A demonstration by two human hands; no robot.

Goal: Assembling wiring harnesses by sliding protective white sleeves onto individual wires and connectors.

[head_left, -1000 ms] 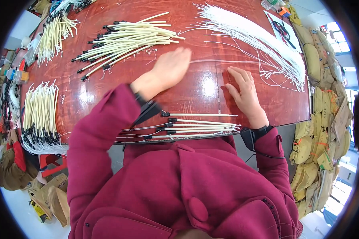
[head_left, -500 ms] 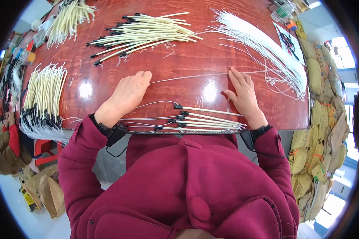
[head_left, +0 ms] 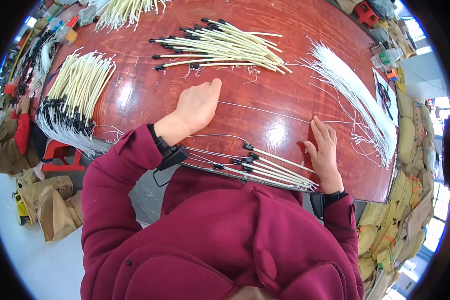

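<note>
Markings: dark printed lettering shows on a paper bag, low and well to the left of the left hand. The stacked sacks, well right of the right hand, also bear print, too small to read.

Grip: the left hand is palm down with fingers bent under. One wire runs nearly straight from it to the right hand's fingertips; whether the left hand grips the wire cannot be told, since its fingertips are hidden. The right hand is open, fingers extended, thumb apart, the wire passing at its fingertips.

Obscured: the far pile, ahead and left of the left hand, is cut off by the upper edge. A co-worker, far left, is partly cut off.

Count: one wire bundle, right of and ahead of the right hand; one middle pile, just ahead of the left hand; one left pile; at least four near tubes, between the hands on the body side. Tubes within the piles overlap and cannot be counted.
</note>
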